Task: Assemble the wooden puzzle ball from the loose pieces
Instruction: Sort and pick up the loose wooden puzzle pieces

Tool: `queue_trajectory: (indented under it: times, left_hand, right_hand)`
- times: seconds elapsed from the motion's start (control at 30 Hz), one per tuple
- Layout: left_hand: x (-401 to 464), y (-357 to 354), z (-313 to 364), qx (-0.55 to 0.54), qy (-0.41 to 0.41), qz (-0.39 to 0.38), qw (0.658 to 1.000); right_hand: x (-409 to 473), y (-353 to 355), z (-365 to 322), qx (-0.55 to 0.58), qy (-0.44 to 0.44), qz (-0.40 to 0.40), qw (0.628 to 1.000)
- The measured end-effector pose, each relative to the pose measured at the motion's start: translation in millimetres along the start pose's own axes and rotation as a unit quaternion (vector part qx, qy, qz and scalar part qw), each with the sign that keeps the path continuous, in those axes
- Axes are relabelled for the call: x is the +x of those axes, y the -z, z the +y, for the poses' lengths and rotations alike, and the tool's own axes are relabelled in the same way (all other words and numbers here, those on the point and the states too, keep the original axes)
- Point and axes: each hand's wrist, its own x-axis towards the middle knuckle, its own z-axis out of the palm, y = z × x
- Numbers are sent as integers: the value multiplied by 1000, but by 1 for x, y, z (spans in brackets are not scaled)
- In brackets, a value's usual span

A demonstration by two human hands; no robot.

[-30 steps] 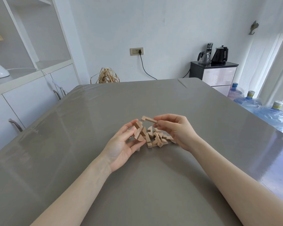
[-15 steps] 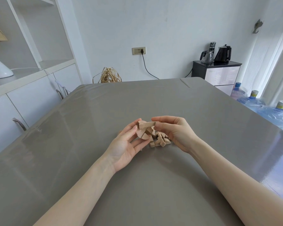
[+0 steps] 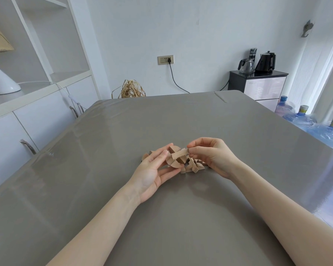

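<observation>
Nearest, two bare forearms reaching in over a grey table [image 3: 181, 217]. Left hand [image 3: 152, 170], palm up, fingers and thumb cupped round a partly built ball [image 3: 174, 159] of pale wooden segments, holding it just above the tabletop. Right hand [image 3: 212, 157] curled, thumb and forefinger pinching one end of a flat wooden bar [image 3: 179, 154], the other end laid across the top of the partly built ball. Bar and ball touching; whether the bar is seated in a slot, cannot tell.

Directly below and to the right of that pinch, a small heap of loose pieces [image 3: 193, 167] lying on the table, partly hidden under the right palm. Just beyond the left fingers, one or two more wooden pieces [image 3: 145, 156], mostly hidden behind the hand.

Farther off, past the table's far edge, a bundle of straw-coloured strands [image 3: 132, 90]. On the back wall above it, a socket [image 3: 165, 59] with a black cable plugged in. To the right of the grip and well beyond, a dark cabinet [image 3: 258, 84] bearing a glass pot and a black kettle [image 3: 266, 61]; nearer on that side, blue water bottles [image 3: 315, 125]. To the left, white shelving with a white lamp base [image 3: 3, 83].
</observation>
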Motion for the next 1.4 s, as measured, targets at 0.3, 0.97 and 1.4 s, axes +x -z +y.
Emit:
queue_trajectory:
  times: [0.3, 0.97, 1.4]
  left_hand:
    - [-1, -2, -1, 65, -5, -26, 998]
    - [-1, -2, -2, 16, -10, -3, 1000]
    - [-1, -4, 0, 11, -44, 34, 998]
  right_hand:
    - [-5, -9, -1, -91, 16, 23, 996]
    - [-7, -21, 4, -190, 87, 95, 973]
    - [-18, -47, 6, -330, 171, 107, 922]
